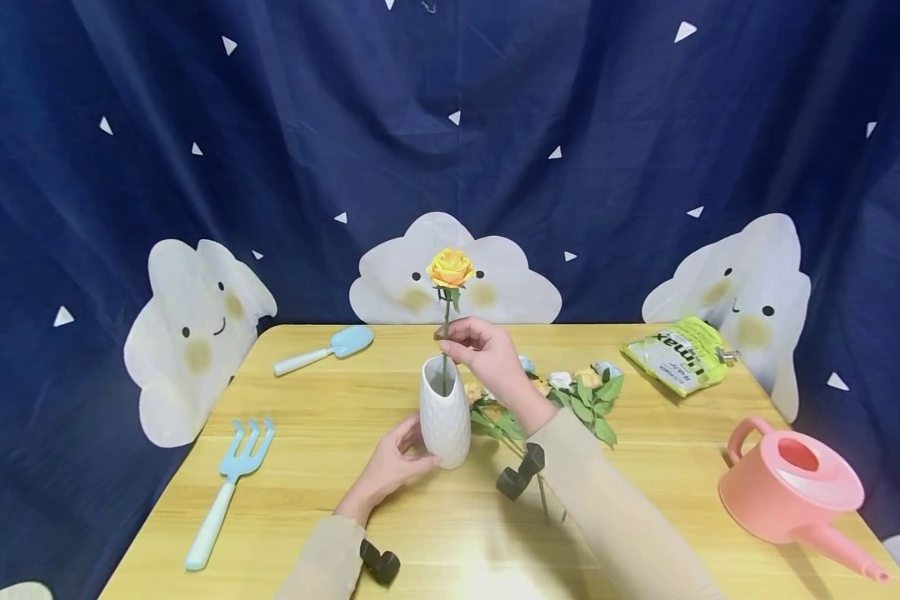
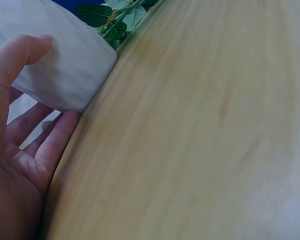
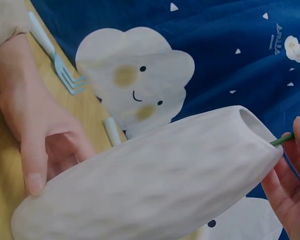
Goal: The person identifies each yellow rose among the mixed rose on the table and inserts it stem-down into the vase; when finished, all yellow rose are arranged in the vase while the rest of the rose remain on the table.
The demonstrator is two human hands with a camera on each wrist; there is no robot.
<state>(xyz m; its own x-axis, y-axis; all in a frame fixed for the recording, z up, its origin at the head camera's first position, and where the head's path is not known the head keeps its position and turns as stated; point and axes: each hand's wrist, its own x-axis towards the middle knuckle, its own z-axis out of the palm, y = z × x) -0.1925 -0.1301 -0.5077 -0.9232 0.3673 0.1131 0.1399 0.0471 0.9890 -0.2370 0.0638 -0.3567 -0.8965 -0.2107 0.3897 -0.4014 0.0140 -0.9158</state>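
**Yellow rose point(image 1: 451, 268) and white vase point(image 1: 446, 421) share a two-handed hold**

A person's right hand point(image 1: 492, 357) pinches the rose's thin green stem point(image 1: 447, 318) between thumb and fingertips just above the vase's rim, while the left hand point(image 1: 392, 463) curves around the vase low down, thumb on one side and fingers on the other. The vase is on the wooden table point(image 1: 330, 467), in front of the middle of its far edge; the stem's lower part is inside the mouth, the bloom well above it.

The rose looks light, its stem slim and fairly stiff. Petals and leaves, probably fabric, seem soft and easily crushed, making the bare stem below them the likelier grip. The vase, perhaps ceramic, appears rigid, breakable and somewhat slippery despite its dimpled surface, best steadied around its lower body.

The stem's end is hidden inside the vase. Loose flowers point(image 1: 581, 408) toward the table's right edge are partly covered by the right hand and sleeve, and cannot be counted. The right wrist view leaves out the bloom and crops the right hand; the left shows only the vase's lower part. Whether its base sits fully flat is hard to tell.
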